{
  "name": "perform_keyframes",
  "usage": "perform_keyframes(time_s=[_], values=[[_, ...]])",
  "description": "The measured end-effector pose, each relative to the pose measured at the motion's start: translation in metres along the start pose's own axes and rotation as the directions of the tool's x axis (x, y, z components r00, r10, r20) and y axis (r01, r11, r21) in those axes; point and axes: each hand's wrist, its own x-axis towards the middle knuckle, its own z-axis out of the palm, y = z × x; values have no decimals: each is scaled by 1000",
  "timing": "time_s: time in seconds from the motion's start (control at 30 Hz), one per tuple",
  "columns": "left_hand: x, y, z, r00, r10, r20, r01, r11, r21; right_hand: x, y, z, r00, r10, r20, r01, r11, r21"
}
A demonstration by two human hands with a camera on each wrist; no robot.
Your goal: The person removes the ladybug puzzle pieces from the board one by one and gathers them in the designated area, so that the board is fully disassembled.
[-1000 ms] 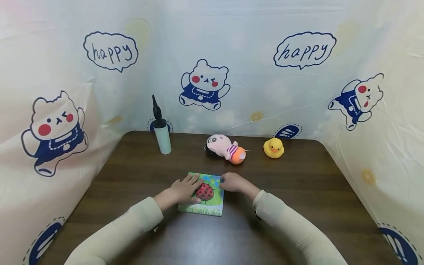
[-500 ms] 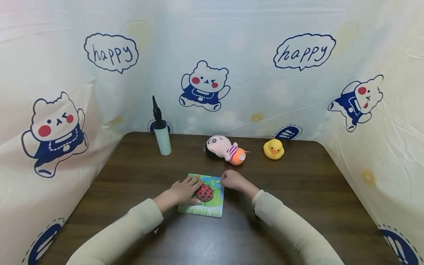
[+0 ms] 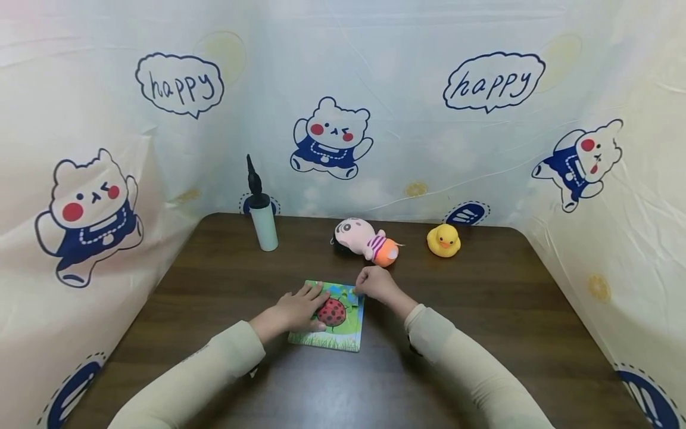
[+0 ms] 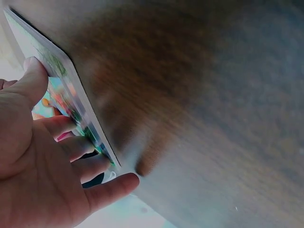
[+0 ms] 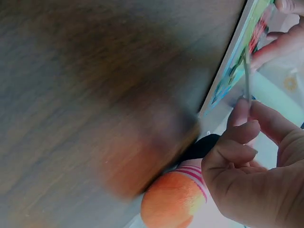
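While left hand [image 3: 296, 310] lies spread on ladybird board [image 3: 337, 328], well within worktop [image 3: 343, 390] edges, right hand [image 3: 379, 284] pinches thin piece [image 5: 247, 78]; doll [image 3: 361, 238] just beyond; pump [image 3: 264, 225], duck [image 3: 443, 242] near far edge

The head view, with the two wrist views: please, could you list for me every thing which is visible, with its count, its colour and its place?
ladybug board: 1, green, blue and red, flat on table
thin piece: 1, colour unclear edge-on, in right hand at the board's far right part
pump-like cylinder: 1, pale green with black top, upright, far left
plush doll: 1, pink, orange and black, lying beyond the board
duck: 1, yellow, right of doll
table: 1, dark brown, under everything
printed cloth: count unclear, pale with blue bears, around table
left hand: 1, on board
right hand: 1, pinching thin piece
sleeves: 2, cream, on both arms
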Motion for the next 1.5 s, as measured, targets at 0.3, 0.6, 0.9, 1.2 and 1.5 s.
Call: perform_keyframes(time_s=[0.3, 0.6, 0.9, 1.2, 1.5], values=[[12, 14, -1, 1000, 9, 20, -10, 1000, 1, -6, 18, -17, 1000, 5, 15, -7, 991, 137], [20, 24, -1, 999, 39, 9, -38, 999, -15, -12, 43, -47, 998, 59, -1, -57, 965, 256], [25, 23, -2, 998, 58, -14, -58, 998, -37, -25, 89, -103, 974, 224, -20, -207, 929, 306], [14, 5, 5, 1000, 25, -14, -26, 995, -99, -39, 134, -128, 938, 346, -15, -301, 836, 459], [5, 3, 9, 998, 47, -50, -54, 988, -145, -43, 171, -124, 910, 407, -75, -349, 853, 387]])
